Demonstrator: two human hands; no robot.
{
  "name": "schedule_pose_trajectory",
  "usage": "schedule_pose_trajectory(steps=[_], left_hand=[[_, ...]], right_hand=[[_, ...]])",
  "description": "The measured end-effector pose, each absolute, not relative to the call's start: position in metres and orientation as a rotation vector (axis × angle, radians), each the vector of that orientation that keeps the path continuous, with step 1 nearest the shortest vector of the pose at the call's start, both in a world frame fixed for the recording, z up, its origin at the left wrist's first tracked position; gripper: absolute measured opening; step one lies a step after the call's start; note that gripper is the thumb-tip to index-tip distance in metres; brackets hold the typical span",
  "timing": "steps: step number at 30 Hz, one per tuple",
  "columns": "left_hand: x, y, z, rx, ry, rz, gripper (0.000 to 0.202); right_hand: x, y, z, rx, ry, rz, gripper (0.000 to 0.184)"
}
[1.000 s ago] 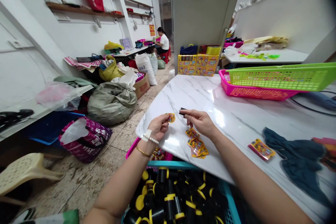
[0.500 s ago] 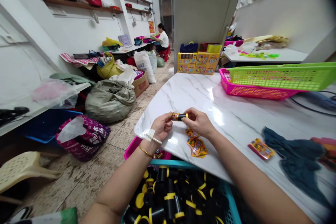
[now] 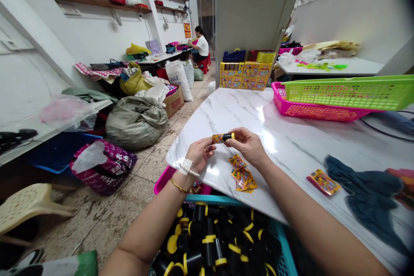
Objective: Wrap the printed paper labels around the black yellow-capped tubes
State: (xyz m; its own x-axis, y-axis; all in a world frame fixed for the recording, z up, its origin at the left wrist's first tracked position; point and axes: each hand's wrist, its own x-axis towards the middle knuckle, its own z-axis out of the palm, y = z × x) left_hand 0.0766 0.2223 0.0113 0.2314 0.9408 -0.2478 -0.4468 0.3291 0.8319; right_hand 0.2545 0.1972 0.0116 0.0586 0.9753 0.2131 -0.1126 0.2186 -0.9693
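The left hand point(image 3: 199, 155) pinches a printed wrapper point(image 3: 217, 139) as the right hand point(image 3: 248, 145) grips a yellow-ended black cylinder point(image 3: 228, 136) against it, above a marble-patterned tabletop point(image 3: 233, 108). Round-lidded canisters point(image 3: 208, 252) crowd a teal basket point(image 3: 213, 199).

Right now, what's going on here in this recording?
The left hand pinches a yellow printed wrapper, and the right hand holds a black tube with a yellow end against it, over the white table. Whether the tube is inside the wrapper is hard to tell. Similar wrappers lie piled near the right hand, and a turquoise basket of black tubes sits by the table's near edge.
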Motion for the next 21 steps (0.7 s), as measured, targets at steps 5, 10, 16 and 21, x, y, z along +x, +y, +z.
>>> schedule_pose_trajectory(steps=[5,10,16,21], left_hand=[[0.071,0.224,0.011,0.828,0.805,1.01,0.052],[0.075,0.223,0.007,0.924,0.76,0.916,0.044],[0.088,0.221,0.004,0.958,0.733,0.931,0.044],[0.088,0.222,0.005,0.918,0.744,0.931,0.049]], right_hand=[[0.258,0.197,0.009,-0.966,-1.276,1.086,0.039],[0.255,0.195,0.006,-1.012,-1.574,0.719,0.033],[0.258,0.193,0.01,-1.015,-1.784,0.527,0.031],[0.261,0.193,0.01,-1.051,-1.721,0.678,0.037]])
